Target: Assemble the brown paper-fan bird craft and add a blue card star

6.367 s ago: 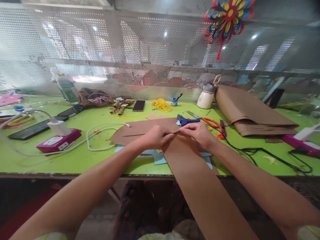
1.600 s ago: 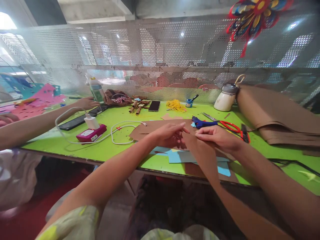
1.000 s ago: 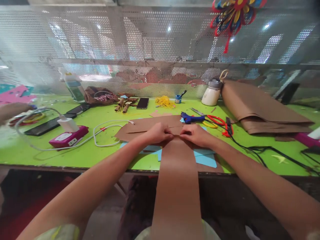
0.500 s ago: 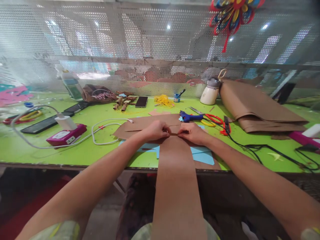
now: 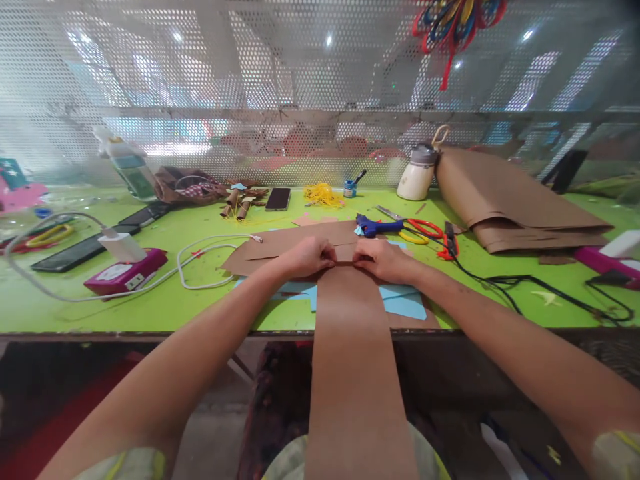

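Note:
A long strip of brown paper [image 5: 355,360] runs from the table over its front edge down toward my lap. At its far end, my left hand [image 5: 313,257] pinches the left corner and my right hand [image 5: 380,260] pinches the right corner. The edge between them looks narrowly folded. Beneath and behind lie more brown paper sheets [image 5: 270,248], with light blue paper pieces [image 5: 404,302] poking out on both sides of the strip. A blue glue gun [image 5: 377,227] rests just beyond my right hand.
Orange-handled scissors [image 5: 425,229] and a black cord [image 5: 493,283] lie to the right, before a large folded brown paper stack [image 5: 515,200]. A cream flask [image 5: 417,175] stands behind. Leftward are a purple power strip [image 5: 125,273], white cable [image 5: 183,267] and phone [image 5: 279,199].
Both hands have moved slightly apart along the strip's far edge, showing more of it between them. The whole view has shifted a little.

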`<act>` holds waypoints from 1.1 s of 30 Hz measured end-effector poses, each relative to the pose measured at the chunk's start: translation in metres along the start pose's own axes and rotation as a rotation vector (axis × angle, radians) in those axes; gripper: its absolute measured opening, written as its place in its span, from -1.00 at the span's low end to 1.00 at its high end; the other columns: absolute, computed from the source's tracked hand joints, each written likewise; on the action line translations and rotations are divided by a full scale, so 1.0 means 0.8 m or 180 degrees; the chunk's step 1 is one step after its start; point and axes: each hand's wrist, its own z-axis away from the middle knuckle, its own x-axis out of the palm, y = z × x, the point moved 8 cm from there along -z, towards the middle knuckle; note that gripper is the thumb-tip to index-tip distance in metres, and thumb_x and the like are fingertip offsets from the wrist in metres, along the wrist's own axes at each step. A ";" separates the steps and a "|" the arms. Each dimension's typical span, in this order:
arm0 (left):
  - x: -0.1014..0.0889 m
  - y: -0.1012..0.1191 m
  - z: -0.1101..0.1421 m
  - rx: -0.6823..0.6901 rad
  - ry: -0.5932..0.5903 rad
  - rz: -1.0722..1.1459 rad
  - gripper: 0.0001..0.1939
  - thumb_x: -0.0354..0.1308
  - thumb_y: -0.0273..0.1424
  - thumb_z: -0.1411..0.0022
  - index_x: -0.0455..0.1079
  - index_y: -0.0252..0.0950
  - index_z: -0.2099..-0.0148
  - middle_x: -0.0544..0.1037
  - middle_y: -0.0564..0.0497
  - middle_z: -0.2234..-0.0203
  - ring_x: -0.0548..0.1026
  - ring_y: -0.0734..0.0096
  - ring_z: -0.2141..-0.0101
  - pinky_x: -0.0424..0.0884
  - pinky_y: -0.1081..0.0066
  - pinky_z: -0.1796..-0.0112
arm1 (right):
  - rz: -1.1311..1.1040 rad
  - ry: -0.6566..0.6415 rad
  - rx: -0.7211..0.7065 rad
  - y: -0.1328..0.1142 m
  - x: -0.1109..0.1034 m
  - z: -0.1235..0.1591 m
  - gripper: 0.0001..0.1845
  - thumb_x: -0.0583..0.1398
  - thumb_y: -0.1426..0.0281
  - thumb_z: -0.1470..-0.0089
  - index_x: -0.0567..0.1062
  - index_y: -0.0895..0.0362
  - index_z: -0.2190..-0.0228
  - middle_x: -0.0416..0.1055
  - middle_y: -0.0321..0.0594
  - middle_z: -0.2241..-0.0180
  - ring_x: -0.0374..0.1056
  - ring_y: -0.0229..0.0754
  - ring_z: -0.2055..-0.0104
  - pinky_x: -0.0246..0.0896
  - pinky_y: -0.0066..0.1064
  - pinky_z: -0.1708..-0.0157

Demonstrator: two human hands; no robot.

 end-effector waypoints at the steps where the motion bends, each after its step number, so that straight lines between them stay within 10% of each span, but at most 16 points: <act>1: -0.001 0.001 0.000 0.0028 -0.0003 -0.0047 -0.82 0.08 -0.52 -0.04 0.51 -0.35 0.31 0.54 0.00 0.42 0.41 0.48 0.44 0.27 0.55 0.41 | -0.0003 -0.0039 -0.0001 0.004 0.000 0.002 -0.93 0.17 0.52 -0.02 0.47 0.16 0.43 0.39 -0.24 0.41 0.27 -0.24 0.34 0.08 -0.46 0.35; 24: 0.000 0.048 0.020 0.0862 -0.0070 -0.1528 -0.84 0.02 -0.47 -0.14 0.44 -0.34 0.35 0.41 -0.07 0.44 0.39 0.39 0.45 0.21 0.45 0.43 | 0.1015 -0.0375 -0.0305 -0.016 -0.004 0.017 -0.93 0.12 0.52 -0.01 0.37 0.15 0.48 0.36 -0.15 0.38 0.23 -0.18 0.34 -0.05 -0.41 0.41; 33: -0.008 0.027 0.013 0.0530 0.0028 -0.0846 -0.79 0.03 -0.51 -0.08 0.50 -0.31 0.32 0.45 -0.02 0.43 0.37 0.49 0.48 0.21 0.51 0.44 | 0.1183 -0.0319 -0.0064 -0.012 -0.005 0.015 -0.86 0.10 0.48 -0.07 0.43 0.17 0.49 0.41 -0.12 0.39 0.29 -0.15 0.31 -0.01 -0.38 0.39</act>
